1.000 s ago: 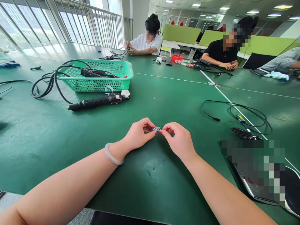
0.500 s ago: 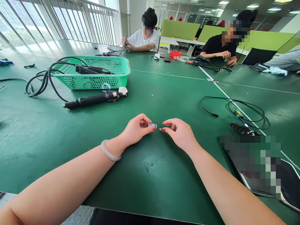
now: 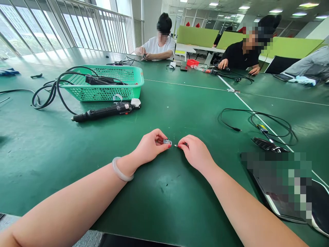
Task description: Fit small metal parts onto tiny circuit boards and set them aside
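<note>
Two small parts are held over the surface (image 3: 154, 199), near each other but apart: a circuit board (image 3: 168, 141) pinched in the left hand (image 3: 148, 147), a tiny pale piece (image 3: 176, 145) in the right hand (image 3: 197, 153). Light edge grips should probably be used, with both kept low and steady.

Workshop-like office, lime desk partitions (image 3: 197, 36), ceiling lights (image 3: 244, 7), large green worktable (image 3: 159, 212), corded electric screwdriver (image 3: 105, 112)

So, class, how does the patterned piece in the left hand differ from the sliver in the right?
The patterned piece in the left hand looks broader; the sliver in the right hand looks narrower. The patterned piece is mottled; the sliver looks pale. Both are held pinched.
</note>
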`<state>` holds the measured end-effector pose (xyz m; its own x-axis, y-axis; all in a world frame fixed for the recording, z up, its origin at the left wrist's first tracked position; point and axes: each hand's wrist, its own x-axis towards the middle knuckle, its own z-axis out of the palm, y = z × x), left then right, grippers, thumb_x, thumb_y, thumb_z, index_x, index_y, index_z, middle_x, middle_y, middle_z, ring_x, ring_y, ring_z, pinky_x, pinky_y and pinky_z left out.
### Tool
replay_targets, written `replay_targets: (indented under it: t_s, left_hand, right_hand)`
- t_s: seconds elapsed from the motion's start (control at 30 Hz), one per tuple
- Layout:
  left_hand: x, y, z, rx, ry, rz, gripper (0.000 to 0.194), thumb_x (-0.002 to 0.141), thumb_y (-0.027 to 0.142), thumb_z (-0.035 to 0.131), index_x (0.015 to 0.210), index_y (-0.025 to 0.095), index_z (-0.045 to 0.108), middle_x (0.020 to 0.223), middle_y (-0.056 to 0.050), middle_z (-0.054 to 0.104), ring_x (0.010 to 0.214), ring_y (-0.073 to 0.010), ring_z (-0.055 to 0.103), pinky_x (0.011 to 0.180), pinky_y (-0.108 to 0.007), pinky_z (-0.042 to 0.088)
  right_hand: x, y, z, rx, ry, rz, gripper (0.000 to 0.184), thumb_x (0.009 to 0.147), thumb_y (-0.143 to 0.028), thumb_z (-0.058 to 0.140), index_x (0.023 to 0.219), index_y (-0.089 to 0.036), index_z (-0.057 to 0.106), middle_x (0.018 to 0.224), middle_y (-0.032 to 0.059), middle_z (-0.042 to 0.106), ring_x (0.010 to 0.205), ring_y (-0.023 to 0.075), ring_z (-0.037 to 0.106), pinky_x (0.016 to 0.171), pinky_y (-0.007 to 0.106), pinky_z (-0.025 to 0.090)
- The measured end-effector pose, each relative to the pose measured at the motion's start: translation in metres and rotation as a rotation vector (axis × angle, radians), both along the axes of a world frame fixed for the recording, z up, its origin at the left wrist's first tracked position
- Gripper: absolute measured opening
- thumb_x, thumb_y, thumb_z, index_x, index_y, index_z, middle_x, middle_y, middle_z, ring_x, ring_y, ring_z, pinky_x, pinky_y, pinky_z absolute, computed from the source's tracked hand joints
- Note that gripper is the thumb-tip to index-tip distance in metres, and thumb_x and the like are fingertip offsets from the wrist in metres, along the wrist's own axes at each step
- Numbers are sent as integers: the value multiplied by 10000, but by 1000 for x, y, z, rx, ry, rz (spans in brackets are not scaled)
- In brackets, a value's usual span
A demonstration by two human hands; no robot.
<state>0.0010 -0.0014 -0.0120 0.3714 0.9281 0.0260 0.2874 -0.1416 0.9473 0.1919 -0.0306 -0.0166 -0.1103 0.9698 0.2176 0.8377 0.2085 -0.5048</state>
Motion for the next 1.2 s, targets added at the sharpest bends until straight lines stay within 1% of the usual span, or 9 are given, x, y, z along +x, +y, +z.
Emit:
replay_targets:
  t_s: [0.1,0.17,0.27,0.4,0.53,0.77,1.03,1.2]
  left_hand:
    - [0,-4,1,78,10,10,253,708,350,686,802,182,522,817,-32,676,711,-145,642,690,-309,534]
    - [2,-7,3,149,13,13,235,714,337,679,788,183,519,831,-33,683,723,-148,651,711,-314,542]
    - [4,-11,5,232,6,-7,210,716,313,675,782,185,522,822,-28,686,742,-146,659,732,-305,550]
    - [4,-13,5,285,14,-37,197,719,306,673,790,186,533,830,-24,688,764,-143,661,750,-299,554]
    - [4,-13,3,289,20,-42,195,722,309,672,789,186,536,833,-26,688,774,-144,658,758,-303,557]
    - [4,-11,3,264,-12,-37,193,725,306,673,790,185,536,837,-28,689,766,-138,658,765,-301,562]
    - [4,-11,2,251,-11,-63,205,725,316,678,783,187,531,838,-28,692,769,-146,662,757,-310,562]
    - [4,-12,3,235,-14,-73,204,729,316,677,790,187,530,850,-32,695,784,-155,669,760,-316,559]
  right_hand:
    - [-6,-8,11,90,126,-35,138,830,-178,534,724,-216,613,795,6,633,720,156,550,658,295,429]
    - [-13,-14,18,167,189,-31,128,827,-171,544,723,-215,604,794,5,637,697,148,549,641,287,434]
    - [-23,-19,24,256,192,9,128,830,-155,537,735,-214,598,804,14,644,748,162,569,662,293,449]
    - [-26,-20,23,295,168,46,122,837,-143,533,757,-208,599,813,19,647,785,163,578,689,295,463]
    - [-25,-22,23,286,146,43,113,834,-142,544,763,-205,605,815,13,649,779,155,575,683,289,469]
    - [-24,-24,23,321,125,39,111,839,-151,546,773,-207,615,819,17,653,779,160,578,687,298,478]
    - [-23,-25,24,327,110,56,98,819,-144,567,769,-206,624,808,17,658,780,165,583,692,303,479]
    - [-23,-25,26,314,105,69,116,829,-153,547,773,-214,628,811,23,661,783,171,588,707,318,484]
